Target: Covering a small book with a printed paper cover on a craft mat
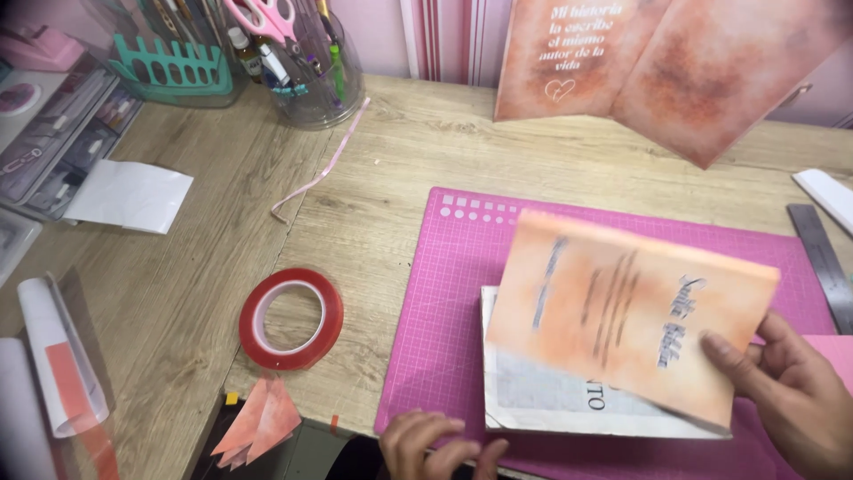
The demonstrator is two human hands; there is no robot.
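right hand at four o'clock, thumb and fingers pinching the edge of the blurred orange printed paper cover, lifted and tilted over the worn white paperback book. book lying flat on the pink gridded cutting mat. left hand at six o'clock, fingers curled together, touching the book's lower left corner. red tape roll at nine o'clock on the wooden desk, steel ruler at three o'clock.

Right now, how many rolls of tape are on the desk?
1: a red tape roll lying flat on the wooden desk, left of the pink cutting mat. Others may be hidden in the organisers.
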